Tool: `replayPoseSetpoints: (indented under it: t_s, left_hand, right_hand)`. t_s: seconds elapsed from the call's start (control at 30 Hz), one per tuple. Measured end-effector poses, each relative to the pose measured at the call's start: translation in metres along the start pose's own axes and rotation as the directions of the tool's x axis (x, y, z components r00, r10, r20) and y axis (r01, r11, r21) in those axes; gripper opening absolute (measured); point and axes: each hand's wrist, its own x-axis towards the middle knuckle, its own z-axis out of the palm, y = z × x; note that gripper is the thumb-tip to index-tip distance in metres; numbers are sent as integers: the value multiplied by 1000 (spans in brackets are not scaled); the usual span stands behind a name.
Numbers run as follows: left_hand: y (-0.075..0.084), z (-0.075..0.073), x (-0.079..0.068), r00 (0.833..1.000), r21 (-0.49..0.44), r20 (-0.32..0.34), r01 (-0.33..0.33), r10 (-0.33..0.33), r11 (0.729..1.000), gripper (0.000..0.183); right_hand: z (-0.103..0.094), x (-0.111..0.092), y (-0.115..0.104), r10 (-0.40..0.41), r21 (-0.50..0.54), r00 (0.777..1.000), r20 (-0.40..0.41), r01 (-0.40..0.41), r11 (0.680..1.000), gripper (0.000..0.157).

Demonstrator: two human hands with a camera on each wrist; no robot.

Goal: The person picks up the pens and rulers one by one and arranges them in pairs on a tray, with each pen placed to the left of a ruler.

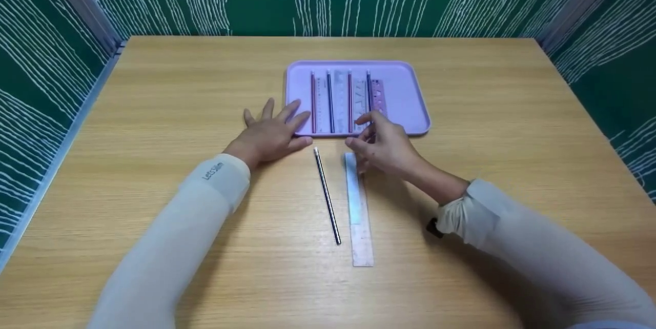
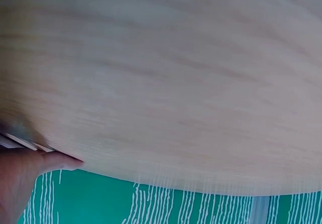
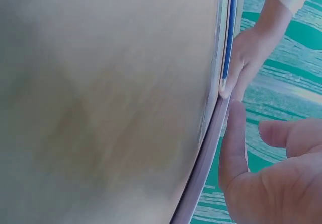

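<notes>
My left hand (image 1: 269,137) rests with spread fingers at the front left corner of a lilac tray (image 1: 405,98). Its thumb points right along the tray's front edge. Over that edge, further right, my right hand (image 1: 387,147) holds nothing; its thumb and index finger stand apart, as the right wrist view also shows. Beside its fingers in the tray are a pink ruler (image 1: 378,94) and a dark pencil (image 1: 368,88), partly hidden by the hand. Just below the right hand, a clear ruler (image 1: 362,237) with a pale bluish sheen lies on the table, left of it a dark striped pencil (image 1: 327,196).
Red and dark pencils alternate with clear rulers (image 1: 321,106) in the tray, all lengthwise toward me. The tray's right part shows bare lilac surface. The wooden table (image 1: 179,78) ends at a green wall (image 1: 256,1) with white streaks.
</notes>
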Motion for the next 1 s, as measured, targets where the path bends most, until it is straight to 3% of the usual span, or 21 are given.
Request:
replayPoseSetpoints:
  t_s: [0.2, 0.37, 0.73, 1.0]
  left_hand:
    - [1, -1, 0, 1000, -1, -8, 2, -2, 1000, 75]
    - [1, -1, 0, 1000, 13, -9, 4, -4, 1000, 75]
    - [1, 0, 1, 1000, 13, -18, 4, -4, 1000, 76]
    - [0, 0, 0, 1000, 21, -22, -1, 1, 1000, 76]
  right_hand:
    - [11, -9, -2, 20, 90, 999, 46, -24, 996, 57]
    - [20, -13, -3, 10, 93, 998, 66, -16, 996, 60]
    - [37, -23, -10, -37, -26, 996, 82, 39, 999, 62]
    - [47, -28, -14, -27, -87, 995, 92, 35, 996, 68]
